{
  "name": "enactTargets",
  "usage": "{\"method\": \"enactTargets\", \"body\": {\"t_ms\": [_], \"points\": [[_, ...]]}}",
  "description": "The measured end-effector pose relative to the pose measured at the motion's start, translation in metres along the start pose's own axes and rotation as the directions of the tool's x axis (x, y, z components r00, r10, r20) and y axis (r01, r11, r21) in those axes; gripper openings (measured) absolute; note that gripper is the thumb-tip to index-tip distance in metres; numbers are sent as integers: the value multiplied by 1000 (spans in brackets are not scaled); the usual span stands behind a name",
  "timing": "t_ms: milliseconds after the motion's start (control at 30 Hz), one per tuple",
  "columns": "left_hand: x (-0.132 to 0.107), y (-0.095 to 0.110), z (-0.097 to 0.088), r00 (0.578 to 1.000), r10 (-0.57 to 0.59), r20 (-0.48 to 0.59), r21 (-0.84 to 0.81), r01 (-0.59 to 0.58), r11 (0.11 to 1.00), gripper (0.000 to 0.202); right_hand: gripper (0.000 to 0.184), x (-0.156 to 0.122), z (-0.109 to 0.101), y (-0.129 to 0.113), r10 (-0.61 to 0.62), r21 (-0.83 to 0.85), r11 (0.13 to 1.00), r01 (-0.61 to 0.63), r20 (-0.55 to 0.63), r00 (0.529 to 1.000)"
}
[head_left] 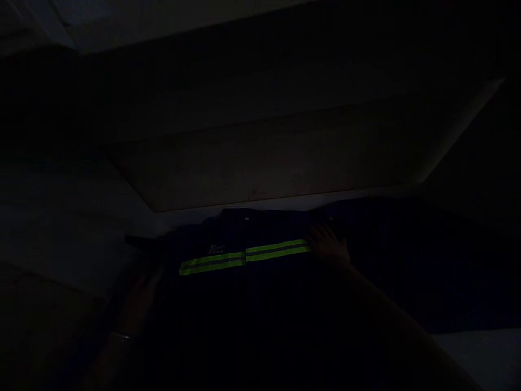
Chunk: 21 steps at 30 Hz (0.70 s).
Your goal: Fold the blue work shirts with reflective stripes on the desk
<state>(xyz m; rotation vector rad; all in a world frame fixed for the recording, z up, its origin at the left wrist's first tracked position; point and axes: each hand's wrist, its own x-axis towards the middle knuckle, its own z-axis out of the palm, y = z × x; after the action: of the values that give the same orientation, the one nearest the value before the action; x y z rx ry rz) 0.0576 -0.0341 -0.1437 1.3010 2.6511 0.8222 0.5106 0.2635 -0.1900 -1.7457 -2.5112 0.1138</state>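
Observation:
A dark blue work jacket [277,293] lies spread out in front of me, in very dim light. Across its chest runs a yellow-green reflective stripe [277,250], split at the front seam, with small pale lettering above its left part. My right hand [329,245] rests flat on the jacket at the right end of the stripe, fingers spread. Over by the jacket's left side is my left hand [142,290], blurred and dark, with a thin band [120,336] on its wrist. Whether its fingers grip the cloth cannot be made out.
Beyond the jacket's collar stands a brownish panel [260,157] with a pale edge along its bottom and right side. A lighter surface [484,353] shows at the lower right. Pale shapes [89,21] appear at the top left. Much of the scene is lost in darkness.

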Motion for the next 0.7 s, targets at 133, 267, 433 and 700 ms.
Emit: {"method": "enactTargets", "body": {"t_ms": [133, 267, 433, 700], "points": [[-17, 67, 3, 821, 191, 539, -140, -136, 981, 63, 54, 3, 2, 1, 31, 38, 999, -31, -15, 999], [-8, 116, 27, 862, 185, 472, -199, -100, 975, 70, 55, 3, 3, 0, 37, 81, 996, -34, -40, 999], [21, 108, 97, 922, 351, 165, 112, -371, 922, 63, 54, 2, 2, 1, 38, 89, 995, -36, -21, 999], [21, 70, 141, 850, 433, 299, 402, -524, 751, 49, 54, 9, 9, 5, 55, 189, 981, -33, -110, 992]]}}
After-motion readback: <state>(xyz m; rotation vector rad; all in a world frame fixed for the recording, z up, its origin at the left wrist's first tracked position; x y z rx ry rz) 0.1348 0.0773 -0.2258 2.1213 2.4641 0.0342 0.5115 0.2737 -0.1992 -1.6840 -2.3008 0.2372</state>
